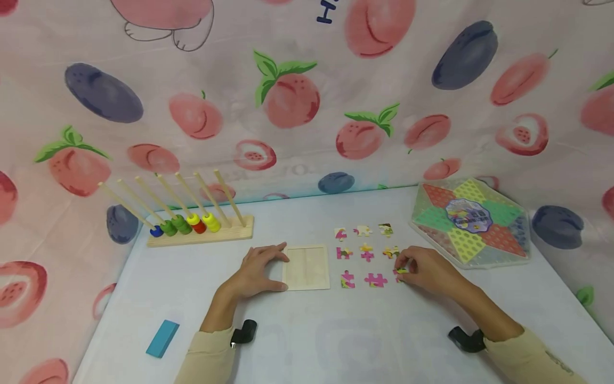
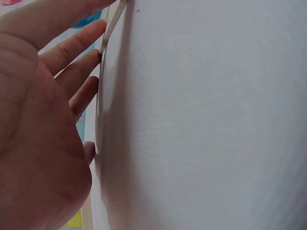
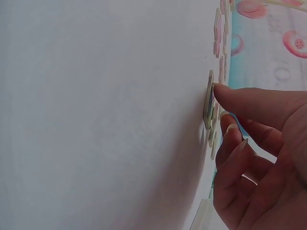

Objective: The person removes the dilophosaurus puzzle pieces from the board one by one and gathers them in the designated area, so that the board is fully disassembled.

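Observation:
A shallow square wooden tray [image 1: 306,268] lies flat on the table. Along its left side rests my left hand [image 1: 254,271], the thumb and index fingertip at its lower and upper left corners and the fingers extended. To the right of the tray, pink, yellow and green jigsaw pieces [image 1: 376,280] are spread in three rows of three. My right hand [image 1: 422,269] pinches the bottom right puzzle piece [image 1: 400,274] between thumb and fingers. From the right wrist, that puzzle piece [image 3: 209,100] appears edge-on against the thumb tip, close over the table.
An abacus-like wooden rack [image 1: 201,237] with pegs and coloured beads stands at the back left. A hexagonal Chinese checkers box [image 1: 472,223] lies at the back right. Near the front left is a blue block [image 1: 162,338]. Fruit-patterned cloth [image 1: 297,144] hangs behind the white table [image 1: 307,336].

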A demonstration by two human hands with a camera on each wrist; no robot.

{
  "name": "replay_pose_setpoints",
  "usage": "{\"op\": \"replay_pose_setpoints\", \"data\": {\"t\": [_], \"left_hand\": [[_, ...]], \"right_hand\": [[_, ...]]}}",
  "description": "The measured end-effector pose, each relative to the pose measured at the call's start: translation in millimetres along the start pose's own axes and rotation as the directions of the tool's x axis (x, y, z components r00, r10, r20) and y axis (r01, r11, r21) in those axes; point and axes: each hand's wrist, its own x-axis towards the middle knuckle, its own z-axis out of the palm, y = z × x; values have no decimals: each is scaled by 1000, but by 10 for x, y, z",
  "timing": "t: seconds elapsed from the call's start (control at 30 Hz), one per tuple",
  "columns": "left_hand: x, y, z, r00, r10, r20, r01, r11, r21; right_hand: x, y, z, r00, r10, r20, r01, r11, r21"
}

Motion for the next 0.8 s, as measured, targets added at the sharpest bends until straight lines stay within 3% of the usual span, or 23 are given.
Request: {"op": "replay_pose_setpoints", "data": {"t": [0.23,0.47,0.67,0.8], "left_hand": [[37,13,42,1000,17,10,-17,1000,4],[44,45,38,1000,-12,-1,12,999,40],[35,114,44,999,-21,-32,23,997,69],[7,204,28,992,-6,-123,17,996,85]], "right_hand": [[-55,9,-7,999,34,13,-34,999,-9],[-68,13,6,999,45,-13,-44,999,6],[-104,-7,4,994,20,-106,-19,1000,9],[-132,-79,-46,979,0,-202,4,1000,23]]}}
